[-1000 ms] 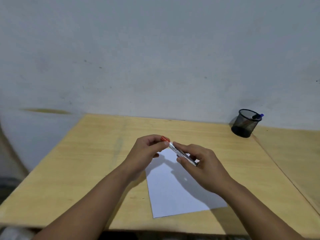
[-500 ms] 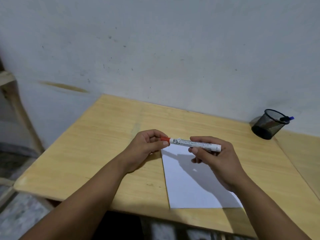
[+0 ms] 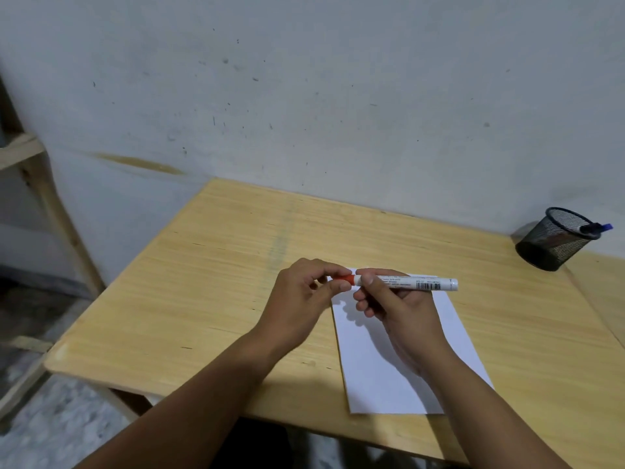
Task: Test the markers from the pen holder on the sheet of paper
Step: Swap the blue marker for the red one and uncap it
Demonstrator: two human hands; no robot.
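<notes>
A white marker (image 3: 419, 283) with a red cap (image 3: 345, 278) lies level above the top edge of the white sheet of paper (image 3: 389, 374). My right hand (image 3: 392, 309) grips the marker's barrel close to the cap. My left hand (image 3: 304, 296) pinches the red cap between thumb and fingers. The cap sits on the marker. A black mesh pen holder (image 3: 554, 243) stands at the table's far right by the wall, with a blue-capped marker (image 3: 597, 228) leaning out of it.
The wooden table (image 3: 209, 282) stands against a grey wall. Its left and near edges drop to a speckled floor. A wooden frame (image 3: 44, 204) stands at the far left. A second table surface (image 3: 605, 286) adjoins on the right.
The marker has turned from slanted to level. My right hand has slid along the barrel to just beside the cap. The view has swung left, so the pen holder now sits farther right.
</notes>
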